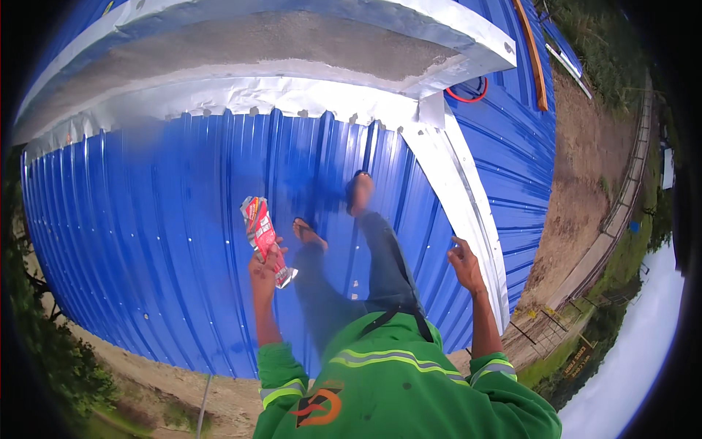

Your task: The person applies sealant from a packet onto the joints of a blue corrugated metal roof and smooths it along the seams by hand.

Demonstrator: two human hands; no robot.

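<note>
My left hand (268, 265) is closed around a crumpled red and silver foil packet (259, 228). The packet stands up past my fingers, and its lower end sticks out below them beside my leg. Off to the right, my right hand (468, 268) is raised over the white metal flashing (469, 192). Its fingers are half bent with a gap between thumb and forefinger, and I see nothing held there. Both hands are above the blue ribbed metal roof (190, 241), on which I stand in sandals.
A raised grey structure with metal-clad edges (322, 55) crosses the roof ahead; silver sheet (292, 99) seals its base. A red cable loop (472, 94) and a wooden plank (532, 55) lie at far right. Beyond the roof's edge, bare ground (585, 172) shows far below.
</note>
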